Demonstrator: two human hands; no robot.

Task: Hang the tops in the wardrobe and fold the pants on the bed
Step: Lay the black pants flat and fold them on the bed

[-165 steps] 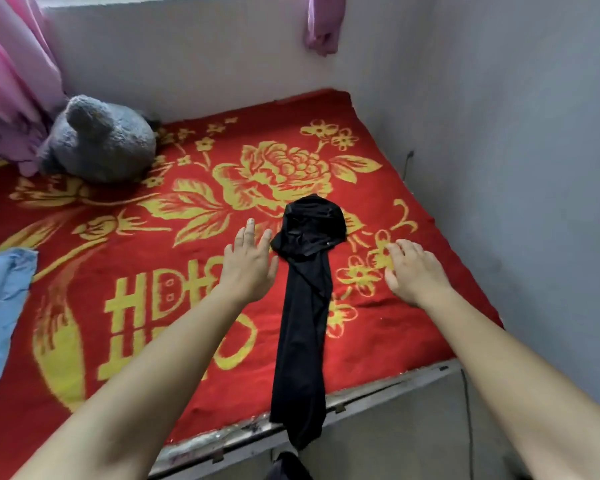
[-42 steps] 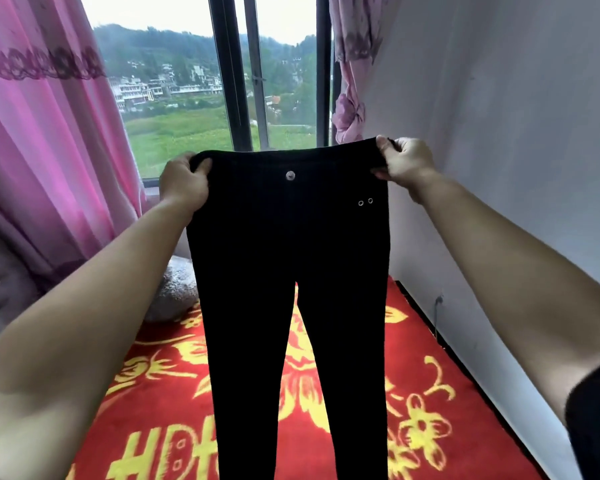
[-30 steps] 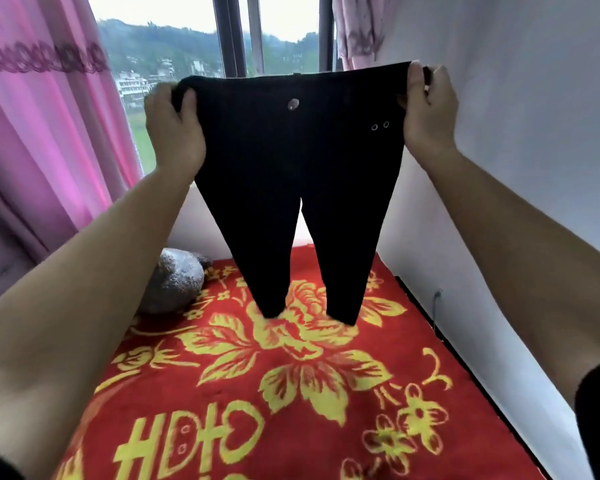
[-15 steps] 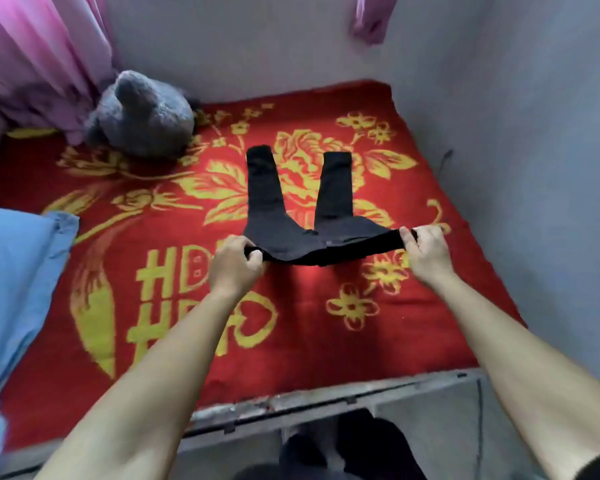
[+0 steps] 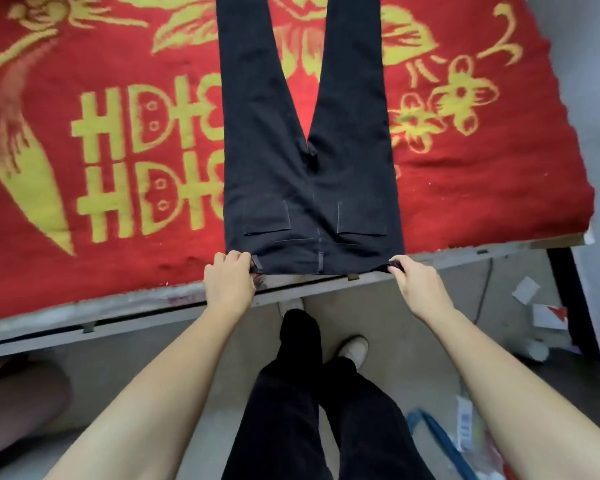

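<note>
Black pants [image 5: 309, 168] lie flat on the bed [image 5: 482, 188], waistband at its near edge, with one hand at each waistband corner.

The left hand [image 5: 227, 284] grips the left corner with curled fingers and the right hand [image 5: 418, 289] pinches the right corner. The pants lie back side up, showing two pockets and a centre belt loop, and the legs spread apart toward the far side. A red blanket [image 5: 118, 81] with yellow flowers covers the bed above a grey frame [image 5: 118, 315]. Paper scraps [image 5: 527, 289] lie on the floor [image 5: 136, 362] at the right. The leg ends are cut off at the top edge.
</note>
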